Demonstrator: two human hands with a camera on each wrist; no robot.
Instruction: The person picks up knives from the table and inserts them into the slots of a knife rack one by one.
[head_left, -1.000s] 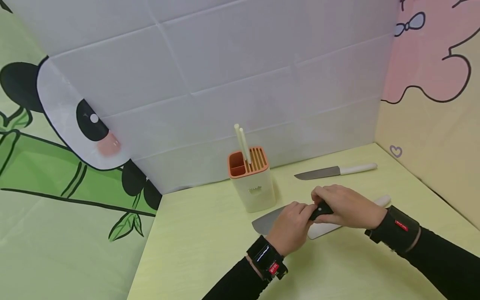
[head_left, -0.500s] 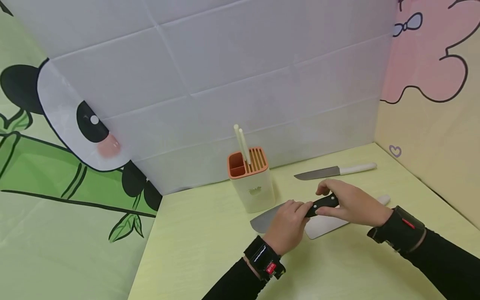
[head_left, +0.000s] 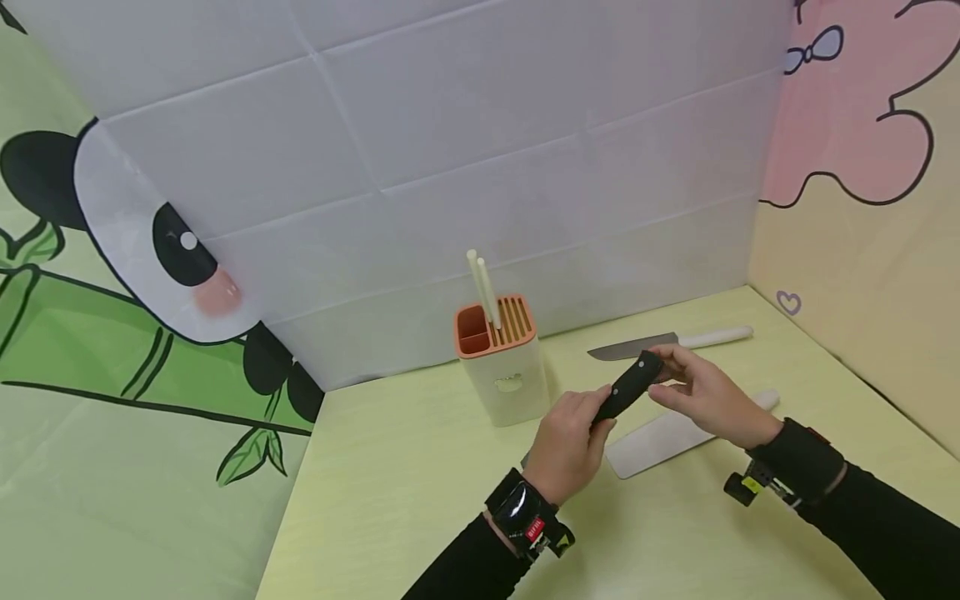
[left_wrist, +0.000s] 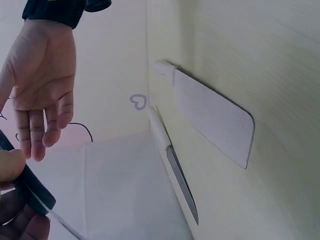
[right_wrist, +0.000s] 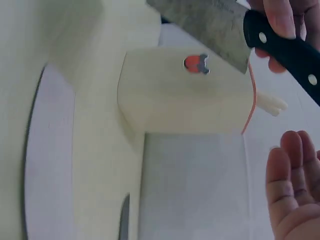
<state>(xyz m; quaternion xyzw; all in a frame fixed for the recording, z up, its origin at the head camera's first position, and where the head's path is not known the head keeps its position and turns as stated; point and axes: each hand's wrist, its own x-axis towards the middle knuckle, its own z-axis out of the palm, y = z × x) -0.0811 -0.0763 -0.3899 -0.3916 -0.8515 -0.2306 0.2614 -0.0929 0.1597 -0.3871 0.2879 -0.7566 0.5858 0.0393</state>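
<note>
My left hand (head_left: 566, 442) grips a kitchen knife by its black riveted handle (head_left: 630, 386), near the blade end. The handle slants up to the right, and the hand hides most of the blade in the head view. A broad grey blade (right_wrist: 205, 25) shows in the right wrist view, with left fingers curled round the handle beside it. Close to the handle's free end is my right hand (head_left: 708, 396). Palm and loosely extended fingers of that right hand (left_wrist: 45, 85) appear in the left wrist view, apart from the handle and holding nothing.
A cream knife holder (head_left: 506, 392) with an orange slotted top stands at the back, two pale handles (head_left: 486, 287) rising from it. On the yellow table (head_left: 375, 500) lie a white-handled knife (head_left: 645, 344) and a cleaver (head_left: 652, 446), right of the holder.
The right hand has let go of the knife handle and drawn back slightly. The left hand has tilted the knife, raising its handle end, and more of the handle now shows.
</note>
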